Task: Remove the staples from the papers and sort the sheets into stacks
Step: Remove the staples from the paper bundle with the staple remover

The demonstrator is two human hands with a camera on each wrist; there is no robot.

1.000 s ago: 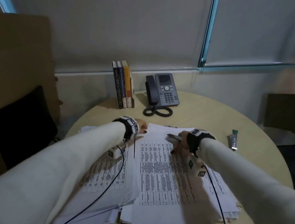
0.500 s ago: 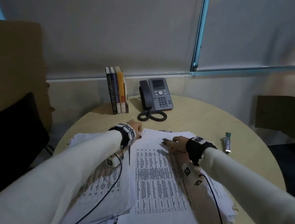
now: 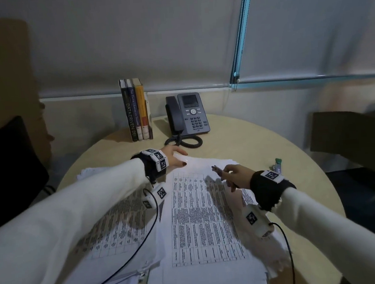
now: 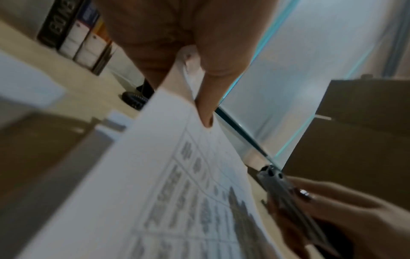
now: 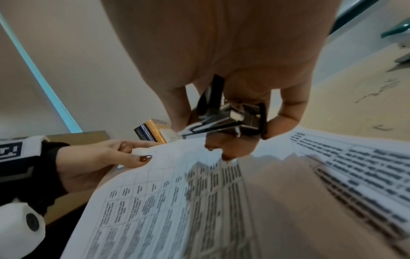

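Note:
A packet of printed table sheets (image 3: pixel 201 219) lies on top of the right pile. My left hand (image 3: pixel 174 158) pinches its far left corner (image 4: pixel 188 73) between thumb and fingers and holds that corner lifted. My right hand (image 3: pixel 234 174) grips a small metal staple remover (image 3: pixel 218 169), held just above the packet's far edge, tip pointing toward the left hand. In the right wrist view the staple remover (image 5: pixel 230 115) sits between thumb and fingers, above the paper (image 5: pixel 177 201). In the left wrist view its metal nose (image 4: pixel 272 173) is right of the raised sheet. No staple is visible.
A second pile of printed sheets (image 3: pixel 113 233) lies to the left on the round table (image 3: pixel 261 149). Books (image 3: pixel 137 110) and a desk phone (image 3: pixel 186 115) stand at the back. A small green-capped item (image 3: pixel 277 166) lies right. Loose staples (image 5: pixel 381 128) lie on the table. A black chair (image 3: pixel 6 167) is left.
My right hand has come up off the sheet, now holding the staple remover above the paper's far edge. My left hand has raised the packet's corner.

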